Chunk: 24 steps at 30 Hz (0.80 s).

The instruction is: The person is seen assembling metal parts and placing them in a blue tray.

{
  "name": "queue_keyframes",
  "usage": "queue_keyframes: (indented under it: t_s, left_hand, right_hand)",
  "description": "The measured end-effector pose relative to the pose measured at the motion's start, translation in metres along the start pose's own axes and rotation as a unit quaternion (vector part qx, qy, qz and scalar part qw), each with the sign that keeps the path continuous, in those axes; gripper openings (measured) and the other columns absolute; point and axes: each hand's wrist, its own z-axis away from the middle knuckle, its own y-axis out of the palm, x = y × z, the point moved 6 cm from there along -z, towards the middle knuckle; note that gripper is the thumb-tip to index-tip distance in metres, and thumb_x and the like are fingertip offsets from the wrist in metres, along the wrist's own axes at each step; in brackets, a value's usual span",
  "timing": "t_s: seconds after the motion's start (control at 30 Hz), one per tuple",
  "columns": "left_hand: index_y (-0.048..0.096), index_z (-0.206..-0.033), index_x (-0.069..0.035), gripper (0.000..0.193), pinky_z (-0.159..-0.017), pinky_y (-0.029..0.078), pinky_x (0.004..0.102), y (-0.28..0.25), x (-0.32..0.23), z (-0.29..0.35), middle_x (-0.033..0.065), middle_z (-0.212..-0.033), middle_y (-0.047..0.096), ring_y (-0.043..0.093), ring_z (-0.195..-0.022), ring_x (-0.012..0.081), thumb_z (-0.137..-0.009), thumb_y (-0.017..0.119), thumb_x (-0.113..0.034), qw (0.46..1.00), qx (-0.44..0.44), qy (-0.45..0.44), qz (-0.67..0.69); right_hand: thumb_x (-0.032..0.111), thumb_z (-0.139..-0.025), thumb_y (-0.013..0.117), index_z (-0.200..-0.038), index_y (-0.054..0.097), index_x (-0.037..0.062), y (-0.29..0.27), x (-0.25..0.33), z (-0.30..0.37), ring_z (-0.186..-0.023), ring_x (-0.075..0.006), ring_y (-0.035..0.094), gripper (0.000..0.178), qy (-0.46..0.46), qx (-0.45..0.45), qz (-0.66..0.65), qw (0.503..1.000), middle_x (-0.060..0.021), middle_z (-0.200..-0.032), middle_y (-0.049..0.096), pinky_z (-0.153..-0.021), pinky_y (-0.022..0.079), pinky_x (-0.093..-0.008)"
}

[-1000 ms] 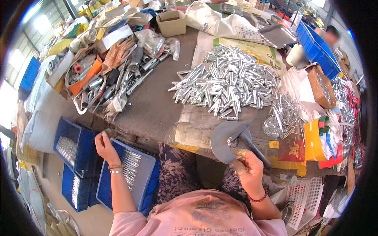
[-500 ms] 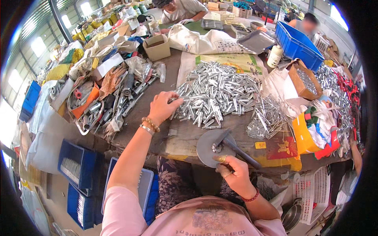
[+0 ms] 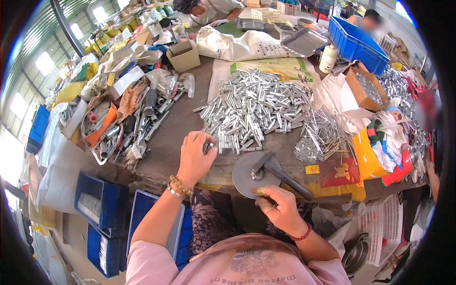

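My left hand is at the near side of a big heap of short silvery metal tubes. Its fingers are curled around a small metal tube, mostly hidden by the hand. A round grey metal plate lies at the table's near edge, with a hammer resting on it, head near the middle and dark handle toward the right. My right hand is at the plate's near rim with its covered fingertips drawn together. Whatever is between them, if anything, is too small to make out.
Thin metal pins are piled right of the tubes. Tools and scrap crowd the left side. A blue crate, a white bottle and a yellow container stand right. Another person sits across the table.
My left hand has left the tube heap and come nearer with a tube in its fingers. My right hand has hardly moved. The whole view has shifted slightly.
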Motion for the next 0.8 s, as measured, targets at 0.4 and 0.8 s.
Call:
queue_keyframes:
  t_s: [0.4, 0.8]
  left_hand:
    - [0.070, -0.115, -0.008, 0.034, -0.095, 0.050, 0.0457, 0.003, -0.052, -0.008, 0.0107, -0.110, 0.069, 0.065, -0.110, 0.0336, -0.084, 0.083, -0.016, 0.992, 0.035, 0.058, -0.104]
    - [0.073, -0.102, -0.004, 0.022, -0.081, 0.055, 0.0415, -0.010, -0.041, 0.012, 0.0117, -0.097, 0.072, 0.069, -0.093, 0.0314, -0.081, 0.079, 0.000, 0.999, 0.038, 0.034, -0.005]
  right_hand:
    - [-0.002, -0.090, 0.075, -0.115, 0.075, 0.0014, 0.000, 0.001, 0.006, -0.086, -0.0351, 0.074, 0.025, 0.008, -0.028, 0.010, 1.000, -0.0172, -0.102, 0.076, -0.072, 0.057, -0.0376]
    - [0.004, -0.093, 0.076, -0.112, 0.076, 0.0036, -0.117, -0.001, -0.003, -0.086, -0.0206, 0.074, 0.019, 0.060, -0.107, 0.122, 0.985, -0.0122, -0.098, 0.075, -0.075, 0.059, -0.0344]
